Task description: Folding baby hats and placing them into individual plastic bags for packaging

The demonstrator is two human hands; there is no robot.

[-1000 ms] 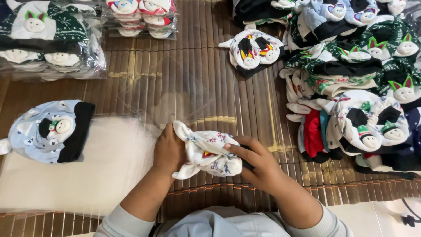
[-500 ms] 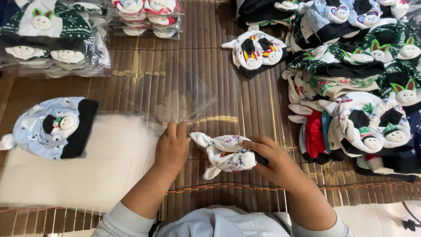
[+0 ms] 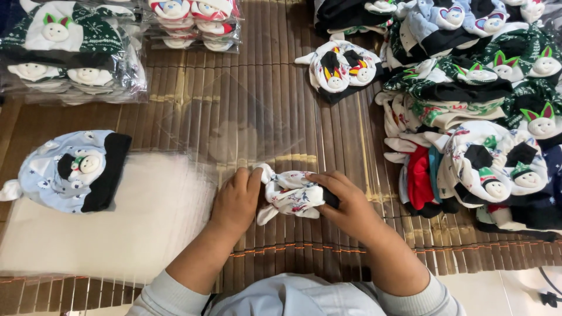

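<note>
Head view: hands [image 3: 293, 202] around printed hat [image 3: 291, 195] entering clear bag [image 3: 252, 123].

Brown slatted bamboo mat [image 3: 246, 88] — pale floor [image 3: 503, 292] beneath.

blue hat [image 3: 70, 172] lies on bag stack [image 3: 117, 234]

White hat [image 3: 291, 195] with red-blue print, held; light blue hat [image 3: 67, 171] with black cuff, white figure; brown slatted mat [image 3: 246, 88]; green-white snowflake hats [image 3: 61, 29] bagged top left.
</note>
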